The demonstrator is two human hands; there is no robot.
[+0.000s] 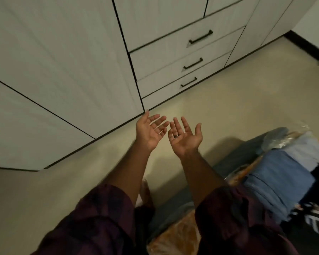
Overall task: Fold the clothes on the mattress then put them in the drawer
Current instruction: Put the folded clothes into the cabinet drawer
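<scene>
Clothes [276,173] stacked on mattress [236,157] at lower right, well apart from L hand [149,131] & R hand [184,138], both palm-up, fingers spread, empty, before shut drawers [173,43]; fabric prob. soft, light, floppy, so support stack from beneath.

The grey-blue mattress [236,157] on the floor [228,100] carries folded blue clothes [276,179] (beside orange patterned cloth [179,232]).

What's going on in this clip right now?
A person holds the left hand and the right hand out, palms up and empty, above the beige floor. The three white drawers with black bar handles are all closed. A pile of blue clothes lies on the dark grey mattress at the right, untouched.
</scene>
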